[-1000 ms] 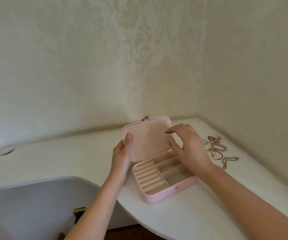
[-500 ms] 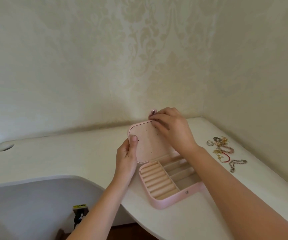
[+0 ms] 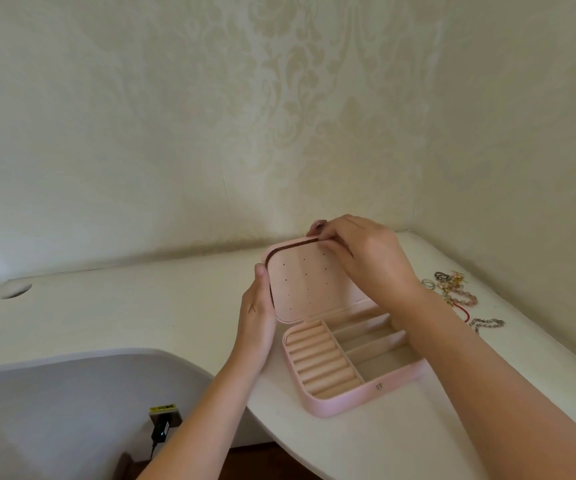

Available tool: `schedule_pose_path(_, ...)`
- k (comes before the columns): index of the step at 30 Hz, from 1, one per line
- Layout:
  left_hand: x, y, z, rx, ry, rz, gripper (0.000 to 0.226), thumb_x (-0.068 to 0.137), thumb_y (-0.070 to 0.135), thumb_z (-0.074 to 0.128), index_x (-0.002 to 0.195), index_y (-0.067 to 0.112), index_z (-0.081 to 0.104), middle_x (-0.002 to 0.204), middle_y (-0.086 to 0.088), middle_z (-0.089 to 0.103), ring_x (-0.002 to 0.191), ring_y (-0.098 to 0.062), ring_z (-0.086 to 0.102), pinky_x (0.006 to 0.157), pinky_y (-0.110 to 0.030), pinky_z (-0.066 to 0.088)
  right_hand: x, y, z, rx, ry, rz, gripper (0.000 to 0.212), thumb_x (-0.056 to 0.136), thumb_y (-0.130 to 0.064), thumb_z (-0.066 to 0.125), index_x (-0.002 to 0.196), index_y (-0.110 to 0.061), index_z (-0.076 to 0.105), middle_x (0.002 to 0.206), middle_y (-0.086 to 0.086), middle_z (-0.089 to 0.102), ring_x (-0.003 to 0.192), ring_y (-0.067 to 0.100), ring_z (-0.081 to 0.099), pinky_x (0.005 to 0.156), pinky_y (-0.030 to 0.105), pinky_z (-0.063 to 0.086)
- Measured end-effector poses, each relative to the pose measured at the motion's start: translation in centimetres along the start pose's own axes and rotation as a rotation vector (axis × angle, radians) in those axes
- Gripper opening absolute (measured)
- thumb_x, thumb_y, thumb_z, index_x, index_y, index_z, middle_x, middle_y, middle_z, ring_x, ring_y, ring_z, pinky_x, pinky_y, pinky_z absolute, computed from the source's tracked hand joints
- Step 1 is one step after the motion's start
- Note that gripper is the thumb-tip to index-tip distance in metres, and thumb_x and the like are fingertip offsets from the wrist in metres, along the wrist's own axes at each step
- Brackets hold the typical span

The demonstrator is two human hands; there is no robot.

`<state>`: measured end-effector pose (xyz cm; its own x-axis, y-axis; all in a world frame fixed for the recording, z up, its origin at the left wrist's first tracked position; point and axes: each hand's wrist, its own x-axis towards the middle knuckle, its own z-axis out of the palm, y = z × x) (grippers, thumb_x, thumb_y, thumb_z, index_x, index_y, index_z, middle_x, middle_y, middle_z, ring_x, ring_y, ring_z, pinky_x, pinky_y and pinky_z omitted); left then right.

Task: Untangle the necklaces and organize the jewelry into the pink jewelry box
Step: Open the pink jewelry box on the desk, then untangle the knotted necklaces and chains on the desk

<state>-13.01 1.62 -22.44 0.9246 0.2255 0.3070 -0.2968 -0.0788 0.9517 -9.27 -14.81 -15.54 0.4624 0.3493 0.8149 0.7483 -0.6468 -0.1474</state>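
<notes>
Pink jewelry box (image 3: 342, 407), rounded, ridged lining, left hand (image 3: 257, 317) and right hand (image 3: 366, 254) gripping its lid (image 3: 307, 282), white desk (image 3: 124, 317), damask wallpaper (image 3: 279, 116)

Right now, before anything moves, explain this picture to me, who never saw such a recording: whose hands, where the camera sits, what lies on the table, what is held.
No machine here: a person works with bare hands, and the single camera sits on their head, looking forward and down. On the curved white table stands an open, flat pink jewelry box with padded ring rolls and long compartments. The left hand grips the left edge of its raised, dotted lid; the right hand pinches the lid's top edge. To the right lies a tangled pile of rings, beads and chains, not yet sorted.
</notes>
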Motion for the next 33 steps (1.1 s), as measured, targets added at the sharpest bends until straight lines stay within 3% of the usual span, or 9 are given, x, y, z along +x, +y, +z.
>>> schedule_pose_path(4,0.4,0.5,0.0,-0.04,-0.006,-0.028,0.043,0.102,0.046,0.027,0.102,0.03,0.066,0.089,0.015,0.072,0.084,0.008,0.064,0.065,-0.007,0.045,-0.2,-1.0,-3.7,0.292,-0.227,0.239,0.008,0.087,-0.012,0.066,0.08,-0.015,0.065,0.08,-0.004,0.069,0.079,0.009,0.064,0.07,0.013,0.044)
schedule_pose_path(8,0.3,0.3,0.0,-0.097,-0.015,0.003,0.021,0.1,0.025,0.046,0.104,0.025,0.067,0.096,0.008,0.074,0.094,-0.01,0.068,0.076,-0.022,0.05,-0.9,-0.2,-6.2,0.582,-0.567,0.497,0.021,0.087,-0.026,0.067,0.077,-0.007,0.07,0.074,0.005,0.073,0.067,0.013,0.066,0.067,0.021,0.049)
schedule_pose_path(13,0.3,-0.4,-0.2,-0.089,0.024,0.023,0.021,0.089,0.035,0.053,0.095,0.025,0.07,0.097,0.0,0.073,0.098,-0.022,0.067,0.086,-0.04,0.049,-1.7,1.9,-5.1,0.212,-0.626,0.591,0.015,0.087,-0.027,0.068,0.077,-0.017,0.072,0.069,-0.006,0.071,0.061,0.003,0.065,0.063,0.019,0.046)
schedule_pose_path(16,0.3,-0.4,-0.1,-0.085,0.032,0.035,0.017,0.097,0.026,0.052,0.094,0.024,0.068,0.093,0.002,0.073,0.094,-0.02,0.066,0.084,-0.039,0.049,-1.7,1.1,-3.4,0.222,-0.53,0.576,0.005,0.086,-0.025,0.068,0.085,-0.021,0.07,0.082,-0.011,0.067,0.06,0.0,0.059,0.057,0.009,0.038)
schedule_pose_path(19,0.0,-0.3,0.0,-0.06,0.041,0.051,0.02,0.1,0.018,0.047,0.098,0.022,0.066,0.094,0.002,0.072,0.092,-0.017,0.066,0.08,-0.03,0.05,-1.7,-0.3,-1.3,0.084,-0.535,0.519,0.017,0.092,-0.032,0.059,0.095,-0.017,0.067,0.095,-0.005,0.065,0.079,0.009,0.058,0.07,0.021,0.045)
schedule_pose_path(24,-0.6,0.0,0.2,0.044,0.047,0.16,0.016,0.1,0.021,0.048,0.104,0.023,0.064,0.094,0.004,0.071,0.089,-0.008,0.065,0.074,-0.019,0.048,-0.8,-2.6,-0.5,-0.215,-0.545,0.645,0.05,0.091,-0.046,0.055,0.056,-0.015,0.039,0.061,0.0,0.042,0.061,0.021,0.047,0.047,0.028,0.027)
schedule_pose_path(26,-0.8,0.1,0.3,0.094,0.053,0.215,0.013,0.097,0.031,0.049,0.1,0.03,0.062,0.091,-0.002,0.069,0.086,-0.014,0.064,0.074,-0.027,0.049,-0.3,-3.5,-0.5,-0.302,-0.602,0.681,0.05,0.084,-0.059,0.059,0.064,-0.015,0.044,0.077,-0.001,0.048,0.075,0.019,0.049,0.053,0.026,0.031)
schedule_pose_path(29,-1.1,0.0,0.4,0.123,0.052,0.269,0.013,0.093,0.038,0.047,0.096,0.036,0.059,0.089,-0.008,0.067,0.084,-0.02,0.062,0.074,-0.033,0.049,0.1,-4.5,0.0,-0.414,-0.701,0.669,0.073,0.076,-0.07,0.057,0.117,-0.011,0.053,0.125,0.009,0.045,0.12,0.023,0.042,0.073,0.028,0.039)
schedule_pose_path(33,-1.2,0.0,0.5,0.157,0.036,0.333,0.019,0.091,0.046,0.044,0.099,0.035,0.058,0.087,-0.001,0.067,0.081,-0.017,0.063,0.073,-0.033,0.049,0.5,-5.4,0.3,-0.51,-0.774,0.604,0.051,0.088,-0.053,0.055,0.126,-0.017,0.051,0.123,0.002,0.056,0.121,0.022,0.048,0.08,0.029,0.035)
